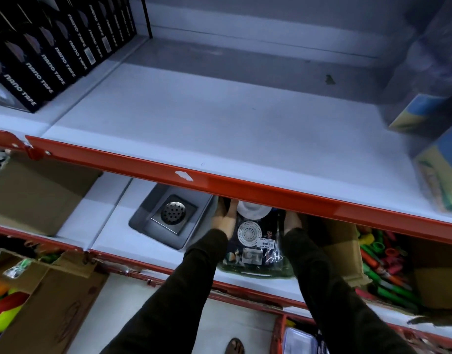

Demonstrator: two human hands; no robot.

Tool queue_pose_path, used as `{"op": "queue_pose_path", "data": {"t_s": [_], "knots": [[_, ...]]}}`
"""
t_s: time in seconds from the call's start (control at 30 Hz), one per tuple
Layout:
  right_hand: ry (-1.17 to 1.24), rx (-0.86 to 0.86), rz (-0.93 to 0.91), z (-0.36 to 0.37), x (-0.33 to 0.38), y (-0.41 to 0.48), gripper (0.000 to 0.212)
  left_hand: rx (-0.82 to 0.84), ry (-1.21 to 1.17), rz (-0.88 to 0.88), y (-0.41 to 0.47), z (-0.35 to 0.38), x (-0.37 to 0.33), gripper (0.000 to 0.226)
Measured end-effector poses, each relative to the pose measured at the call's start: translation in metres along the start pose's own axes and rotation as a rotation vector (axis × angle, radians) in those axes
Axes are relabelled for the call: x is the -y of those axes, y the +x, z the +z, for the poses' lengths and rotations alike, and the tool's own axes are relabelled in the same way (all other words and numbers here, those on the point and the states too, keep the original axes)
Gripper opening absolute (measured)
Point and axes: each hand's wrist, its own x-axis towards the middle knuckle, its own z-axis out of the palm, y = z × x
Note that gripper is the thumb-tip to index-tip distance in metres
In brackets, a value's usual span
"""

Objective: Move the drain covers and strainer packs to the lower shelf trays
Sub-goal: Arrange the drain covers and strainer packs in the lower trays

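A stack of strainer packs (255,247) in clear plastic, showing a round white strainer, lies on the lower shelf under the red shelf edge. My left hand (223,219) grips its left side and my right hand (292,222) grips its right side; the fingertips are hidden under the upper shelf. To the left, a square steel drain cover (173,213) with a perforated round centre rests in a grey tray (143,221) on the same lower shelf.
The upper white shelf (219,118) has black nano tape boxes (53,57) at its left and blue-yellow packs (424,116) at its right. Cardboard boxes (36,195) stand left; a box of coloured tools (383,267) stands right. Further shelves with toys lie below.
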Motion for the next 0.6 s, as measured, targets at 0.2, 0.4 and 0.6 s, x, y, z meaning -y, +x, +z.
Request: {"op": "queue_pose_path", "data": {"t_s": [0.2, 0.4, 0.6], "knots": [[-0.838, -0.007, -0.582, -0.04, -0.063, -0.041, 0.034, -0.213, 0.336, 0.464, -0.04, -0.057, 0.059, 0.044], [-1.666, 0.252, -0.805, -0.018, -0.125, -0.084, 0.057, -0.216, 1.275, 0.204, -0.054, -0.111, 0.099, 0.086], [-1.791, 0.236, -0.642, 0.003, -0.144, -0.124, 0.058, 0.013, 1.478, 0.244, -0.075, -0.116, 0.092, 0.071]]}}
